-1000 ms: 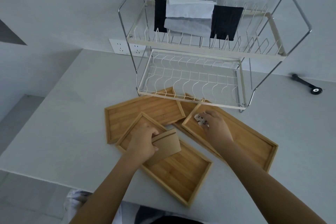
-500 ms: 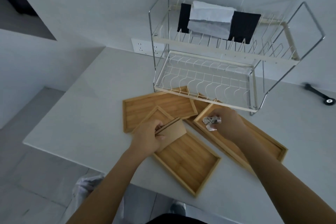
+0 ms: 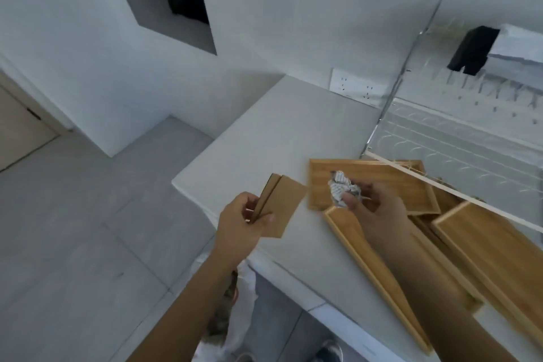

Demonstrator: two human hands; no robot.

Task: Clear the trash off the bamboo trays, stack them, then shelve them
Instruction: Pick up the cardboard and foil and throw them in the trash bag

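Several bamboo trays lie overlapping on the white counter: one flat at the back [image 3: 385, 182], one at the counter's front under my right forearm [image 3: 370, 270], one at the right [image 3: 484, 247]. My left hand [image 3: 244, 223] grips a folded piece of brown cardboard [image 3: 282, 206], held over the counter's left edge. A crumpled ball of printed paper [image 3: 342, 189] is pinched in my right hand [image 3: 373, 209] above the back tray.
A two-tier wire dish rack [image 3: 458, 138] stands behind the trays, with a black cloth [image 3: 473, 50] and a white cloth hung on top. A white plastic bag [image 3: 238, 303] sits on the floor below the counter's edge. A wall socket [image 3: 355, 88] is behind.
Both hands have lifted off the trays and swung left with their trash; the cardboard is now past the counter's edge. My view has turned left toward the floor.
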